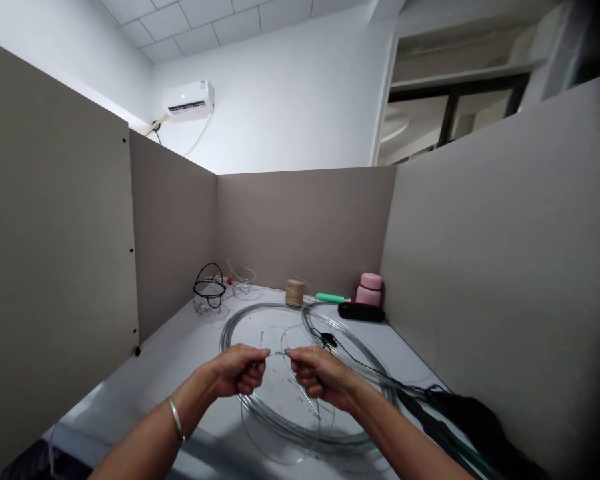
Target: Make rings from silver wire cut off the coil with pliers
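Note:
My left hand (241, 371) and my right hand (319, 375) face each other above the table, fingertips pinched a short gap apart. A thin piece of wire (277, 353) spans that gap, its ends between the fingers of both hands. From the left fingertips a short wire end (262, 339) sticks up. Below my hands lies a large coil of silvery wire (280, 427), spread in wide loops on the white table (190, 350). Small wire offcuts are scattered inside the coil; their exact shapes are too small to make out.
A ball of twine (295, 293), a green-handled tool (330, 297), a black case (361, 312) and a pink flask (369, 289) stand at the back. Black looped wire (209, 287) lies back left. A black bag or cloth (473, 427) lies right. Grey partitions (305, 227) enclose the table.

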Available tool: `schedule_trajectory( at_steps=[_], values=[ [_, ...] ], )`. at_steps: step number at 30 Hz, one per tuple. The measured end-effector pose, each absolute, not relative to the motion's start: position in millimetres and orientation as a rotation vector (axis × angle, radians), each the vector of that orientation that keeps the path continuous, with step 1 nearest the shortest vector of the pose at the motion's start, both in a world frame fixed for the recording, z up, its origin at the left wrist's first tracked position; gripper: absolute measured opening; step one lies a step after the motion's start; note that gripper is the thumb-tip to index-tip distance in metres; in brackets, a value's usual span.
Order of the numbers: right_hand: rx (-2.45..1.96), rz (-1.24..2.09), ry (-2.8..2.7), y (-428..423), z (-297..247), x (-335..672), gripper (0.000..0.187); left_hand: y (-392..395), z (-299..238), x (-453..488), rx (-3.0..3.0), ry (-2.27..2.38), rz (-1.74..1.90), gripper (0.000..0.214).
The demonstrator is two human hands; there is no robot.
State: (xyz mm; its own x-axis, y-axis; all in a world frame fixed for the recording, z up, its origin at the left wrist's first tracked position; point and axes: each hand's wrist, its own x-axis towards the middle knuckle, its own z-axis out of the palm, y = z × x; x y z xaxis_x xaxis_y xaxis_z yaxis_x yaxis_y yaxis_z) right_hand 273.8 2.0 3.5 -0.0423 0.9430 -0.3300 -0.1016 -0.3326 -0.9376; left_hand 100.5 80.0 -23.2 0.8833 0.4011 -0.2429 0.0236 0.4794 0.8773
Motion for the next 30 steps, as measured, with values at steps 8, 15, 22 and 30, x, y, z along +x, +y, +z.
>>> schedule_trajectory(
  at_steps=[8,15,22,30],
  values=[
    [-1.487,1.479,-0.973,1.2,-1.4,274.0,0.029,83.1,-33.5,100.2,1.090,0.541,0.254,0.034],
    [-1.383,1.502,-0.902,6.4,11.1,276.1,0.024,81.0,-26.0,94.5,1.024,0.392,0.368,0.029],
    [-1.246,1.410,-0.870,-6.2,-6.7,280.3,0.024,80.4,-43.2,93.5,0.915,0.303,0.583,0.028],
    [-1.342,1.465,-0.976,-0.6,-2.2,277.4,0.021,85.6,-29.8,101.4,0.981,0.404,0.319,0.035]
  ],
)
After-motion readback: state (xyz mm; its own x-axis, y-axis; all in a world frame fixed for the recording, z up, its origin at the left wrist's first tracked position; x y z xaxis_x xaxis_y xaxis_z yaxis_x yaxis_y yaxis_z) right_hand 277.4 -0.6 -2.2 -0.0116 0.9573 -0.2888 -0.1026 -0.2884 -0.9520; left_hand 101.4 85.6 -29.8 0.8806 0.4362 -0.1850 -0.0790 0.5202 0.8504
